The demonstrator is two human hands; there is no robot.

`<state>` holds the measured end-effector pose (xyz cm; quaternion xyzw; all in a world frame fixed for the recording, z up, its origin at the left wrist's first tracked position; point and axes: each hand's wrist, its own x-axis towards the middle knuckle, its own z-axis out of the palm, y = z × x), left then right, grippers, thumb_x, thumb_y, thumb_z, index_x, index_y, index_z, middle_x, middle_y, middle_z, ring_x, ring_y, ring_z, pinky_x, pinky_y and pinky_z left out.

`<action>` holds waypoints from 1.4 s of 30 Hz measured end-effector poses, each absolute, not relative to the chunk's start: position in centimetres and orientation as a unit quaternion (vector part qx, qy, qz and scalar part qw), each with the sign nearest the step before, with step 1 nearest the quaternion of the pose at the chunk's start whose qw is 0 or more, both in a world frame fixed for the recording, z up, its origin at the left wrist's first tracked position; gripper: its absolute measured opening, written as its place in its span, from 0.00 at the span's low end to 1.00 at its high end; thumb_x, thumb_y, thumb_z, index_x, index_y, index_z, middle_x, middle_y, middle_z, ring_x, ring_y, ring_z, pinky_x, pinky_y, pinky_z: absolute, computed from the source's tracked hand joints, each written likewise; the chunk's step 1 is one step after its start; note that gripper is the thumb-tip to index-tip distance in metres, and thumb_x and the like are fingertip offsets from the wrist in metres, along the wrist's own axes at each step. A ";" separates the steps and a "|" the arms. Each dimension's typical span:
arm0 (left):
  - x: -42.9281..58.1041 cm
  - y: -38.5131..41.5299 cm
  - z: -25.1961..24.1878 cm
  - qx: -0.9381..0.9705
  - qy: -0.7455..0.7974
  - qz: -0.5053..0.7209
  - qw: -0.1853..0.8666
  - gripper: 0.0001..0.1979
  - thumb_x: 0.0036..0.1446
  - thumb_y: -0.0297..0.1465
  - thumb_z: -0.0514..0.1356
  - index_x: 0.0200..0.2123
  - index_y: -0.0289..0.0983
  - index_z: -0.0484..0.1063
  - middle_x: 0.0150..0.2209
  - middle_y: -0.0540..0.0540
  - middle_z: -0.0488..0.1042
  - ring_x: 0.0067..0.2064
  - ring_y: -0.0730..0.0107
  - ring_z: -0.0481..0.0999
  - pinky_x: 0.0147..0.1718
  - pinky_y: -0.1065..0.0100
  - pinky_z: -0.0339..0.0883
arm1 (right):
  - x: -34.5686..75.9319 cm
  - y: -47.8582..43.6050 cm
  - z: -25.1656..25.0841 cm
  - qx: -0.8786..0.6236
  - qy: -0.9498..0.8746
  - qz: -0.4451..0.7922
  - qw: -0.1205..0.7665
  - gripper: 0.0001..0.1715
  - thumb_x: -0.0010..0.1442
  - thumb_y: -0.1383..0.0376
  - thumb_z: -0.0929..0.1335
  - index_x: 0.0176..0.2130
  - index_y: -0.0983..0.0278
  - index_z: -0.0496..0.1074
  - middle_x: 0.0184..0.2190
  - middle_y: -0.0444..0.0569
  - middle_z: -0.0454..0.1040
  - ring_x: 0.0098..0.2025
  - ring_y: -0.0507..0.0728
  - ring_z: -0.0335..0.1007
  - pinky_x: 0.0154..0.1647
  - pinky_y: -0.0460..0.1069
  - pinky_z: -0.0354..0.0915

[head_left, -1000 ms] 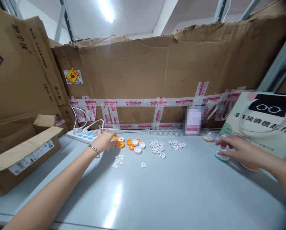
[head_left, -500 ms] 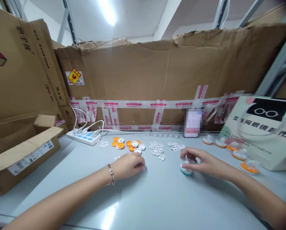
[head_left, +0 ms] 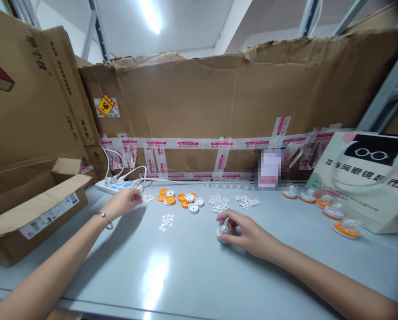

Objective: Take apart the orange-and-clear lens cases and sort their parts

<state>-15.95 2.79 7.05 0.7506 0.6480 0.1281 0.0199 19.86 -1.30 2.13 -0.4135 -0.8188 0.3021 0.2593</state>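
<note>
My right hand [head_left: 244,231] grips a small round piece [head_left: 224,227] with a clear dome and a teal base, low over the table. My left hand [head_left: 127,202], a bangle on its wrist, is beside a little pile of small white rings [head_left: 148,198]. Its fingers are drawn together, and what they hold, if anything, is hidden. Between the hands lie tiny white discs [head_left: 167,222]. Behind these are orange round bases [head_left: 170,200] and white round bases [head_left: 193,208]. White openwork parts [head_left: 219,203] form one cluster and similar white parts [head_left: 246,202] another.
Clear cups [head_left: 230,184] line the back edge. Several domed pieces with orange bases [head_left: 346,229] stand at the right before a paper bag [head_left: 362,186]. A phone-like screen [head_left: 268,169] leans on the cardboard wall [head_left: 192,102]. A power strip [head_left: 105,186] and open carton [head_left: 35,213] are left.
My left hand has moved left and back from the middle to the white rings, uncovering the tiny discs. My right hand has carried the domed piece left towards the middle.
</note>
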 end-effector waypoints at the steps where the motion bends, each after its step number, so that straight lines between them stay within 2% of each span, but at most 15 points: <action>1: -17.0 3.3 6.7 0.741 0.659 0.127 0.017 0.09 0.47 0.34 0.53 0.25 0.37 0.71 0.28 0.46 0.75 0.31 0.63 0.73 0.30 0.69 0.63 | 19.6 -1.3 2.0 -0.418 -0.816 0.300 0.264 0.16 0.51 0.60 0.67 0.40 0.61 0.63 0.32 0.45 0.65 0.30 0.52 0.60 0.34 0.48 0.61; 8: -19.2 6.2 4.4 0.732 0.668 0.133 0.001 0.07 0.43 0.33 0.54 0.22 0.39 0.71 0.27 0.46 0.75 0.32 0.62 0.74 0.31 0.68 0.63 | 18.9 -1.4 1.0 -0.432 -0.796 0.303 0.297 0.22 0.50 0.59 0.68 0.45 0.60 0.62 0.36 0.47 0.66 0.31 0.52 0.61 0.36 0.50 0.63; 14: -19.1 6.8 3.7 0.735 0.663 0.142 0.007 0.09 0.44 0.33 0.54 0.25 0.38 0.73 0.29 0.45 0.76 0.33 0.60 0.75 0.32 0.68 0.65 | 19.0 -1.9 0.7 -0.416 -0.803 0.304 0.299 0.26 0.49 0.61 0.68 0.47 0.61 0.61 0.31 0.45 0.65 0.32 0.53 0.63 0.37 0.49 0.63; 18: -18.5 5.9 4.5 0.733 0.662 0.157 0.001 0.10 0.44 0.33 0.55 0.29 0.36 0.74 0.29 0.44 0.77 0.35 0.59 0.75 0.33 0.68 0.65 | 18.7 -2.1 0.8 -0.408 -0.798 0.315 0.311 0.26 0.49 0.62 0.68 0.47 0.62 0.60 0.35 0.46 0.65 0.33 0.52 0.64 0.38 0.49 0.64; 22: -17.3 4.5 6.3 0.717 0.668 0.197 -0.024 0.15 0.46 0.33 0.53 0.34 0.32 0.73 0.32 0.40 0.76 0.36 0.55 0.74 0.36 0.62 0.64 | 18.7 -2.2 0.7 -0.407 -0.797 0.311 0.319 0.25 0.49 0.62 0.68 0.46 0.62 0.59 0.35 0.46 0.66 0.31 0.51 0.64 0.37 0.49 0.64; 24: -16.2 3.5 7.1 0.722 0.657 0.217 -0.021 0.16 0.48 0.35 0.52 0.36 0.32 0.73 0.34 0.40 0.76 0.37 0.56 0.74 0.38 0.62 0.64 | 18.7 -2.3 0.6 -0.402 -0.801 0.311 0.318 0.24 0.49 0.62 0.68 0.46 0.61 0.59 0.35 0.46 0.66 0.31 0.51 0.64 0.36 0.49 0.64; 27: -13.4 1.8 7.4 0.754 0.614 0.235 0.009 0.17 0.52 0.37 0.51 0.38 0.33 0.72 0.36 0.42 0.76 0.38 0.62 0.73 0.38 0.67 0.65 | 18.6 -2.2 0.5 -0.398 -0.802 0.310 0.321 0.25 0.49 0.63 0.68 0.47 0.62 0.58 0.37 0.46 0.66 0.31 0.50 0.64 0.36 0.49 0.64; 30: -9.7 0.1 6.8 0.809 0.540 0.226 0.062 0.17 0.54 0.40 0.51 0.39 0.37 0.72 0.38 0.47 0.75 0.36 0.68 0.73 0.35 0.71 0.65 | 18.0 -1.9 0.3 -0.401 -0.791 0.322 0.332 0.28 0.47 0.63 0.69 0.47 0.61 0.57 0.38 0.46 0.66 0.30 0.50 0.64 0.35 0.49 0.64; 33: -6.2 -1.0 5.7 0.865 0.432 0.198 0.163 0.18 0.52 0.41 0.55 0.41 0.37 0.70 0.37 0.45 0.74 0.36 0.68 0.72 0.34 0.70 0.65 | 17.4 -1.5 0.2 -0.391 -0.786 0.339 0.337 0.28 0.46 0.62 0.70 0.46 0.62 0.58 0.36 0.45 0.66 0.28 0.49 0.64 0.33 0.48 0.64; 36: -3.7 -1.4 4.5 0.880 0.398 0.168 0.197 0.21 0.45 0.42 0.61 0.39 0.35 0.69 0.36 0.45 0.72 0.35 0.67 0.71 0.33 0.69 0.64 | 17.1 -1.1 0.2 -0.373 -0.785 0.359 0.341 0.25 0.45 0.61 0.70 0.43 0.63 0.60 0.35 0.45 0.67 0.27 0.49 0.64 0.32 0.47 0.63; 39: -2.1 -1.5 3.2 0.872 0.407 0.184 0.202 0.21 0.39 0.44 0.65 0.32 0.35 0.67 0.31 0.48 0.70 0.30 0.69 0.68 0.27 0.71 0.60 | 17.1 -1.0 0.1 -0.359 -0.780 0.379 0.345 0.23 0.45 0.61 0.71 0.40 0.64 0.61 0.32 0.44 0.67 0.28 0.49 0.64 0.32 0.47 0.63; 42: -1.5 -1.5 2.2 0.854 0.426 0.230 0.189 0.18 0.42 0.43 0.63 0.27 0.35 0.64 0.26 0.50 0.67 0.28 0.71 0.64 0.25 0.72 0.56 | 17.0 -0.9 -0.1 -0.357 -0.781 0.380 0.345 0.20 0.47 0.61 0.70 0.40 0.64 0.62 0.28 0.43 0.66 0.29 0.49 0.63 0.32 0.47 0.62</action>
